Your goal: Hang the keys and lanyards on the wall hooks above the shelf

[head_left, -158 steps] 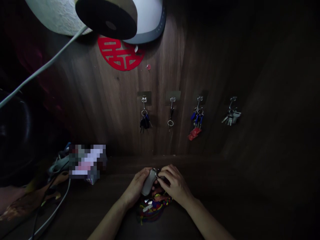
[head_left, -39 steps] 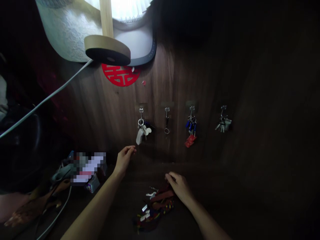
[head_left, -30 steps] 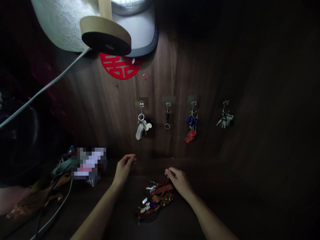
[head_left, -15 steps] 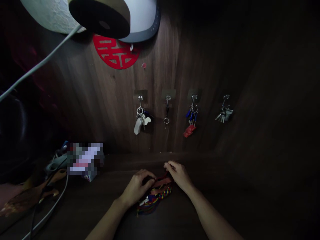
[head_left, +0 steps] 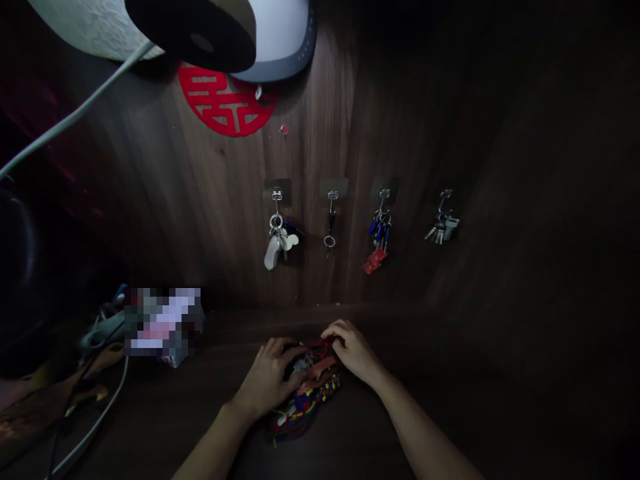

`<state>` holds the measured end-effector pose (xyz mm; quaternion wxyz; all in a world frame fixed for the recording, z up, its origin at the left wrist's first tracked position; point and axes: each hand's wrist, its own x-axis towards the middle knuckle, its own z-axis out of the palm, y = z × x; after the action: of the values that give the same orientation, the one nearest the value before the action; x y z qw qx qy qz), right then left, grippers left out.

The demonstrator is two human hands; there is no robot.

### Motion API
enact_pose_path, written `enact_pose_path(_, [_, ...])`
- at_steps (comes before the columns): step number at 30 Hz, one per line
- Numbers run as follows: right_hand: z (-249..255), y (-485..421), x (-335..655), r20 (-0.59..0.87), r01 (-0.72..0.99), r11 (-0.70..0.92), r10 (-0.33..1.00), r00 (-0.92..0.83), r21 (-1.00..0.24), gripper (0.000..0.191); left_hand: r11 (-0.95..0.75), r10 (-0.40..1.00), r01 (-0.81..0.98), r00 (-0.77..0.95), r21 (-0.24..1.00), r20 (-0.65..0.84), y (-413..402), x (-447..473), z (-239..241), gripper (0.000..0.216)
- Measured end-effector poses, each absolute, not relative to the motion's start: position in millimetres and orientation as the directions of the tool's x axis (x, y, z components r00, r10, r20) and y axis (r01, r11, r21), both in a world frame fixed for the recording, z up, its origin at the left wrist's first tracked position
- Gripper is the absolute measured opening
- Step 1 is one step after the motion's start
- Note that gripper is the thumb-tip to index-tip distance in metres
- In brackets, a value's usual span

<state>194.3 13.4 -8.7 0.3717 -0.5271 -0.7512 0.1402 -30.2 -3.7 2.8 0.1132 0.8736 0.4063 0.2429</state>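
Observation:
A bunch of keys [head_left: 304, 362] with a reddish strap [head_left: 323, 367] and a multicoloured braided cord [head_left: 329, 387] lies on the dark wooden surface, its tassel trailing towards me. My left hand [head_left: 270, 373] is at the bunch's left side, thumb and fingers spread apart, with silvery metal showing between them. On the far right side, my right hand [head_left: 354, 352] has its thumb and fingers closed on a thin red cord [head_left: 325, 345] at the end of the bunch. Dim light blurs the details of the bunch.
Key sets hang from wall hooks: one with a white tag [head_left: 273, 252], a single ring [head_left: 329, 242], one with a red tag [head_left: 375, 261], and another [head_left: 440, 230]. A pixelated box [head_left: 173, 327], a pale cable [head_left: 100, 420] and a brown wooden-looking object [head_left: 45, 407] lie left. A lamp [head_left: 200, 33] hangs above.
My left thumb and fingers have spread, uncovering silvery metal in the bunch. My right hand has shifted slightly left towards it. The whole view has moved a little.

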Motion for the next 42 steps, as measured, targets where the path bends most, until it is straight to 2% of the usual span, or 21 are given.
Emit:
enact_pose_path(5, [-7.6, 12.4, 194.6, 0.414, 0.713, 0.386, 0.899, -0.147, -0.585, 0.037, -0.621, 0.781, 0.704, 0.521, 0.344, 0.345, -1.2, -34.9, 0.3, 0.045])
enact_pose_path(14, [-6.6, 12.5, 195.5, 0.419, 0.717, 0.393, 0.895, -0.154, -0.576, 0.028, -0.398, 0.897, 0.864, 0.295, 0.308, 0.329, 4.4, -35.6, 5.7, 0.023])
enact_pose_path(19, [-5.8, 10.4, 192.7, 0.431, 0.699, 0.429, 0.882, -0.189, -0.572, 0.027, -0.296, 0.919, 0.926, 0.208, 0.236, 0.336, 5.4, -41.7, 9.6, 0.024])
enact_pose_path(23, [-4.7, 7.0, 186.5, 0.427, 0.678, 0.478, 0.866, -0.260, -0.558, 0.022, -0.356, 0.897, 0.891, 0.242, 0.281, 0.369, 6.5, -42.1, 9.6, 0.019])
enact_pose_path(27, [-4.5, 4.5, 181.0, 0.414, 0.683, 0.498, 0.859, -0.302, -0.535, 0.017, -0.432, 0.874, 0.836, 0.295, 0.339, 0.386, 8.7, -39.6, 4.5, 0.025])
enact_pose_path(35, [2.4, -2.7, 179.6, 0.353, 0.725, 0.493, 0.866, -0.354, -0.480, 0.015, -0.427, 0.880, 0.843, 0.306, 0.326, 0.362, 13.5, -46.7, -2.4, 0.042])
enact_pose_path(42, [1.8, 4.5, 190.5, 0.390, 0.793, 0.392, 0.896, -0.213, -0.466, 0.021, -0.398, 0.887, 0.874, 0.290, 0.278, 0.358, 11.2, -45.1, -0.9, 0.016])
